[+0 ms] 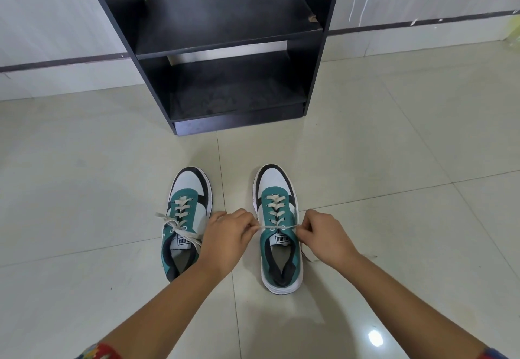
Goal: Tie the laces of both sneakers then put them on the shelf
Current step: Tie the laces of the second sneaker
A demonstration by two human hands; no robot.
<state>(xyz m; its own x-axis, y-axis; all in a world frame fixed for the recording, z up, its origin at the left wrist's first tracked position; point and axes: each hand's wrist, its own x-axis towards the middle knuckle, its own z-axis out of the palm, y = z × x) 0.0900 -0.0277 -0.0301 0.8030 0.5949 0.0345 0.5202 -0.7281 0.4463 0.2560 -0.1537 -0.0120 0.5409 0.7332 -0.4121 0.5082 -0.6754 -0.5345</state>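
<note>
Right sneaker (278, 229) on the floor (394, 161), its lace (277, 228) drawn taut across the top eyelets.

The lace is judged soft, light and limp, best taken near its ends; one end is pinched by the left hand (225, 239), the other by the right hand (326, 236), fingers closed narrowly on each. The shoe is judged light and fairly stiff, to be lifted later at the heel collar. The left sneaker (185, 223) stands just beside, lace (180, 228) seemingly knotted. The empty shelf (225, 29) stands beyond.
</note>
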